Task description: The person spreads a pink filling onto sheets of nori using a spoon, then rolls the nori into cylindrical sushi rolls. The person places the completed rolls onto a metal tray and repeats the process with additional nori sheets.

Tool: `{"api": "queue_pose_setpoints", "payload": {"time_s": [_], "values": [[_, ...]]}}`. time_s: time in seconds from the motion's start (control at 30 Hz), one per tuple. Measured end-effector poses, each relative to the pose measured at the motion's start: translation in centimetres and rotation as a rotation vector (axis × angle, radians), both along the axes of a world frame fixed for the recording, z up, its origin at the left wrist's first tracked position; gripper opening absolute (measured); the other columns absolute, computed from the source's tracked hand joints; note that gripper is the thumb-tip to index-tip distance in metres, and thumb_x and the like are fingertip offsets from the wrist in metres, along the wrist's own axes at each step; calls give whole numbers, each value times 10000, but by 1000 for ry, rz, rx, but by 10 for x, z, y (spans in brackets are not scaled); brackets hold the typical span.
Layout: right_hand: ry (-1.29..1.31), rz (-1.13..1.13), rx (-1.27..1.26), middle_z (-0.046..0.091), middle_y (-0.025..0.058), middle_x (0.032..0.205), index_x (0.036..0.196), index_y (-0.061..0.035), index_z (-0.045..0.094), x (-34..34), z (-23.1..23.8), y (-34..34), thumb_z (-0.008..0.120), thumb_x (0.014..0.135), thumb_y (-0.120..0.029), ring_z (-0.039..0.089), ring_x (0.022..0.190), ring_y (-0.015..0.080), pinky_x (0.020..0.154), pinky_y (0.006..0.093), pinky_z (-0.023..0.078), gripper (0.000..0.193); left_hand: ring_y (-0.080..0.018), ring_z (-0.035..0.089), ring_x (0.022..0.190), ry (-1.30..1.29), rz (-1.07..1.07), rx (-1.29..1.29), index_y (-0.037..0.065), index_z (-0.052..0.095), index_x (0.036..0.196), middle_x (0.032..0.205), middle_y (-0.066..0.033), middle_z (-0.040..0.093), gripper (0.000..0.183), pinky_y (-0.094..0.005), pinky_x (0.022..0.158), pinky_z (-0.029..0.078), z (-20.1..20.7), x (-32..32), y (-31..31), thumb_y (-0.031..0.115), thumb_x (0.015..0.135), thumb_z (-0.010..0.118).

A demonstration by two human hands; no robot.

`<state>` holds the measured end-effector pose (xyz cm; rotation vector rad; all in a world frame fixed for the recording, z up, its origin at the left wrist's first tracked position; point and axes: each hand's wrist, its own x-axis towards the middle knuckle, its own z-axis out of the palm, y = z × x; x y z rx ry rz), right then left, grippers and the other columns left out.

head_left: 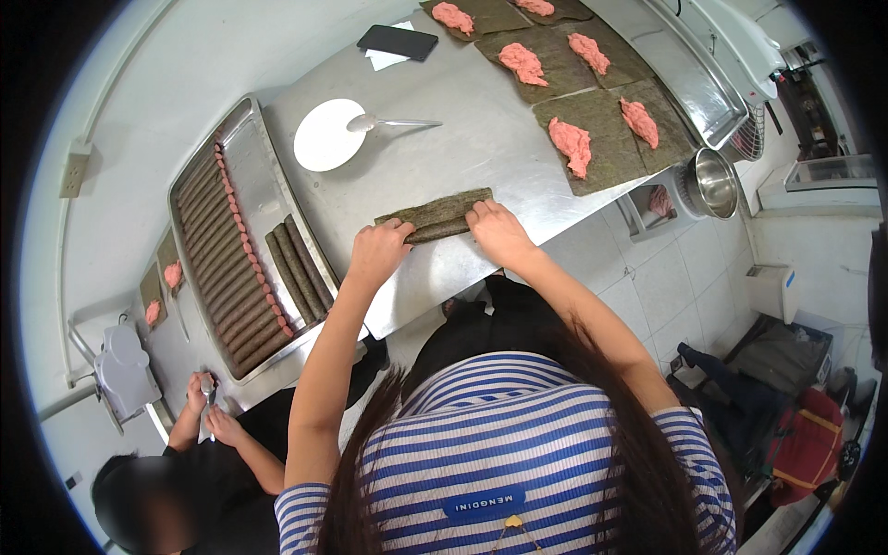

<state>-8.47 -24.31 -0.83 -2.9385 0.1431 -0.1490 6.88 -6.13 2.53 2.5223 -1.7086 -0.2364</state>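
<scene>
A seaweed sheet (442, 205), partly rolled along its near edge, lies near the front edge of the steel table (398, 166). My left hand (381, 248) grips the roll's left end, fingers curled round it. At its right end my right hand (499, 233) is closed in the same way. Any filling inside the roll is hidden. To the right lie several flat seaweed sheets (592, 180) bearing lumps of pink paste (570, 146). A metal tray (242, 157) on the left holds a long row of finished seaweed rolls (222, 277) with pink ends, and a few separate rolls (298, 266).
Beyond my hands sit a white plate (324, 139) with a spoon (407, 123) across its rim and a black phone (398, 43). A steel bowl (714, 183) stands off the table's right end. At lower left, a co-worker's hands (211, 407) hold a utensil.
</scene>
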Motion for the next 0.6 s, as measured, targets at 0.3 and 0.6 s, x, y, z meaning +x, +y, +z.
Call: {"api": "queue_pose_setpoints", "payload": {"time_s": [0.3, 0.6], "values": [[-57, -28, -39, 573, 103, 903, 845, -8, 617, 3, 14, -6, 549, 759, -89, 564, 924, 237, 811, 328, 475, 136, -267, 654, 845, 300, 97, 167, 148, 673, 1023, 893, -63, 678, 324, -383, 752, 526, 15, 23, -17, 191, 709, 739], [-300, 217, -27, 544, 76, 914, 903, 6, 612, 36, -7, 23, 540, 761, -123, 542, 931, 208, 823, 303, 470, 204, -294, 644, 830, 256, 53, 36, 114, 619, 1024, 891, -76, 662, 388, -394, 757, 511, 10, 26, -17, 202, 677, 767]]}}
